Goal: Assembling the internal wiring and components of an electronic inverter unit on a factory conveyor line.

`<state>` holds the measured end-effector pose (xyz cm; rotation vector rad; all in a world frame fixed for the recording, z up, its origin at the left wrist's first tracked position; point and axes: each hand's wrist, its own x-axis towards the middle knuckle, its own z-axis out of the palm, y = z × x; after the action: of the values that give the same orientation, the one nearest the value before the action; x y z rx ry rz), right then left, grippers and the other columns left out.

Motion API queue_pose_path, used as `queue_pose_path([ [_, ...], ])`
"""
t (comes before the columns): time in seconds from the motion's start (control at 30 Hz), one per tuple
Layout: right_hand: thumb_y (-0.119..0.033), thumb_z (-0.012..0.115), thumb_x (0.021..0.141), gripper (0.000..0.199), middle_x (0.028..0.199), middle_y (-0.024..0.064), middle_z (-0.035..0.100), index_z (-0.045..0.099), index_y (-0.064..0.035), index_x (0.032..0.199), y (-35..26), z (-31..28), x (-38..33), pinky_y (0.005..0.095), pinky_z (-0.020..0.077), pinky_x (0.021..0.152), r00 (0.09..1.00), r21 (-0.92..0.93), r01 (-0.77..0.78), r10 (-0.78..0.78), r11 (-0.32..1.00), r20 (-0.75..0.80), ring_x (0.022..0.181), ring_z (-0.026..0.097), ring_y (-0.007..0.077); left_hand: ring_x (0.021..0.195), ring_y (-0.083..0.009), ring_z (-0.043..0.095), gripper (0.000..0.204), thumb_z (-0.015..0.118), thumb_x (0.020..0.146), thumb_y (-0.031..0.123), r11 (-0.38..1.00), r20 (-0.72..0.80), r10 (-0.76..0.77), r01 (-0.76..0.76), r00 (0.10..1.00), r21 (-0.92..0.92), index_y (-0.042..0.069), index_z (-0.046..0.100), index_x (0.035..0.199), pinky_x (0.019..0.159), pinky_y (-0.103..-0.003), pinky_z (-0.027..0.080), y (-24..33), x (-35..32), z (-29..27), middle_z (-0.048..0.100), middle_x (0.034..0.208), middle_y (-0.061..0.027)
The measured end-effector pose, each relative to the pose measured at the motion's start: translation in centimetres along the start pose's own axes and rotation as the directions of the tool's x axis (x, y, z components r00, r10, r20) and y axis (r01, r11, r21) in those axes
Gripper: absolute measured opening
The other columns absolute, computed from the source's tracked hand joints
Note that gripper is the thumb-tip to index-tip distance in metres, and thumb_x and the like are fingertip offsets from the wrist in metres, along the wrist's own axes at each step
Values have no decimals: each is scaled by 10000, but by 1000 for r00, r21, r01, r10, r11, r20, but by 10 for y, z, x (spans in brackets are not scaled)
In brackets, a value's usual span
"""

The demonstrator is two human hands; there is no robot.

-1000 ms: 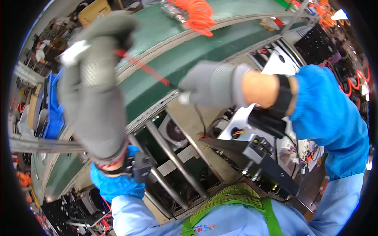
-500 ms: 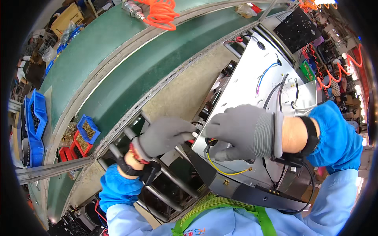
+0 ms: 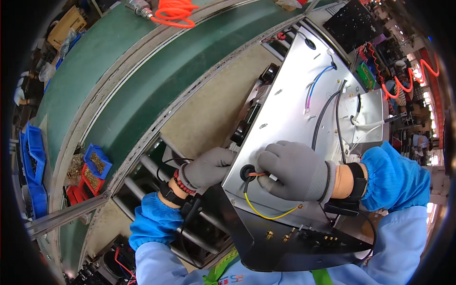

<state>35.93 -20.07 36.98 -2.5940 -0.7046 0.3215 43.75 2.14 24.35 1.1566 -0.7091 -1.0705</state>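
A white metal panel (image 3: 280,111) lies tilted across the rollers, with a black bracket (image 3: 285,242) along its near end. My right hand (image 3: 297,171), in a grey glove, is closed over the panel and pinches thin red and white wires (image 3: 257,174). Those wires come out of a black grommet (image 3: 247,171) in the panel, and a yellow wire (image 3: 266,213) with a ring terminal curves below it. My left hand (image 3: 209,167), also gloved, is at the panel's left edge with its fingers drawn together. The edge hides its fingertips and whatever they grip.
Steel rollers (image 3: 213,235) run under the panel. Black cables (image 3: 327,114) and a blue wire (image 3: 313,88) rise from it. A green conveyor (image 3: 156,90) curves past on the left. Blue bins (image 3: 34,156) and a red bin of screws (image 3: 90,179) stand far left.
My right hand now pinches the red and white wires at the grommet. My left hand moved right, its fingertips going behind the panel edge. The white piece at its fingers is out of sight.
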Motion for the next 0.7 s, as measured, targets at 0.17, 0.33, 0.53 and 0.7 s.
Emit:
queue_pose_path([
  [0.17, -169, 654, 805, 181, 865, 124, 619, 582, -79, 945, 2, 1, 0, 464, 511, 707, 999, 96, -9, 12, 995, -36, 807, 629, 351, 808, -81, 623, 195, 699, 925, 133, 962, 34, 172, -175, 985, 211, -38, 735, 1014, 709, -274, 513, 0, 4, -4, 731, 891, -20],
  [0.33, -115, 639, 824, 120, 880, 105, 634, 610, -84, 936, 9, 3, 1, 443, 507, 734, 984, 247, 72, -29, 966, -173, 826, 618, 334, 805, -68, 613, 201, 676, 900, 110, 998, -87, -37, 33, 996, -50, -36, 732, 1026, 707, -255, 502, -3, -5, 1, 716, 883, -10],
  [0.53, -90, 653, 842, 141, 903, 91, 642, 635, -85, 982, 11, 10, 3, 424, 496, 769, 962, 214, 142, -84, 966, -262, 856, 604, 326, 843, -63, 619, 255, 655, 900, 101, 992, -24, 17, -20, 1000, -125, -30, 715, 1109, 750, -242, 505, -12, -6, -1, 715, 922, -7],
  [0.7, -102, 653, 864, 139, 871, 99, 644, 646, -91, 1003, 10, 7, 3, 418, 502, 745, 975, 185, 127, -88, 974, -204, 811, 609, 332, 936, -78, 648, 258, 668, 932, 110, 995, 39, 49, -45, 998, -90, -30, 710, 1144, 819, -262, 527, -16, 11, -2, 745, 1037, -44],
])
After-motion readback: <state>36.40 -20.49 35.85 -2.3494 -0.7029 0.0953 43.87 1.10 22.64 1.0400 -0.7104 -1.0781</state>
